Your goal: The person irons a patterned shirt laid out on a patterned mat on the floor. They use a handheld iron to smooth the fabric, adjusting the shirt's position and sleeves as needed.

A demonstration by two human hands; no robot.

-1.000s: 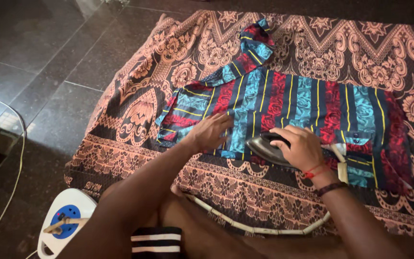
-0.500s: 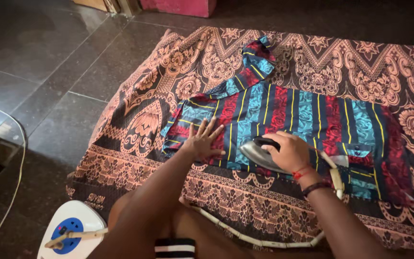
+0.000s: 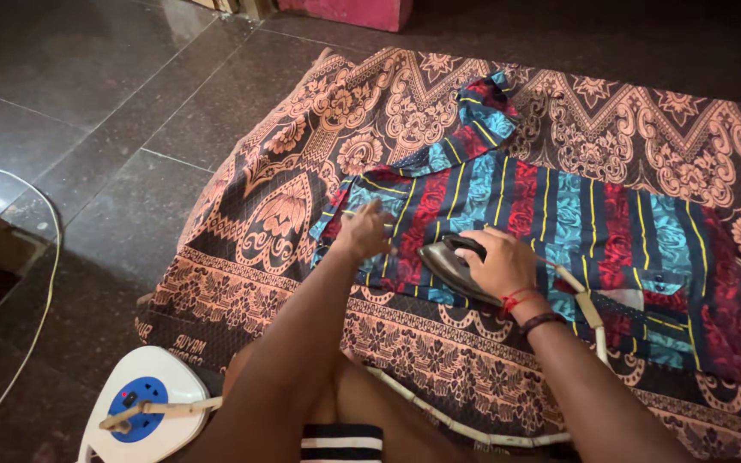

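Nearest the camera, one white extension socket (image 3: 143, 403) with a round blue face is being seen on the dark tiled floor (image 3: 87, 103), one pale plug and lead being fitted into it. Just beside it, a black-and-white striped hem (image 3: 342, 443) is being shown over the person's bent leg. One ribbed, pale cord (image 3: 473, 424) is being trailed across the near border of the cloth and up beside the right wrist.

Two hands are being counted. One dark, smooth iron (image 3: 449, 267) is being gripped by the right hand (image 3: 501, 264), whose fingers are being curled closed around the handle; the soleplate is being rested flat on the near edge of the shirt. A red thread and a dark band are being worn at that wrist. The left hand (image 3: 362, 230) is being laid flat and open on the shirt's left end, fingers spread, nothing being grasped.

One shirt (image 3: 551, 231), of thin woven fabric in red, turquoise and navy stripes with narrow yellow lines, is being spread lengthwise across the middle of the cloth, its collar end being turned up towards the far side. Beneath it, one large patterned cloth (image 3: 285, 214), brown with peach floral and zigzag motifs, is being spread over the floor. Farthest off, a pink box-shaped thing (image 3: 362, 12) is being partly cut off by the top edge.
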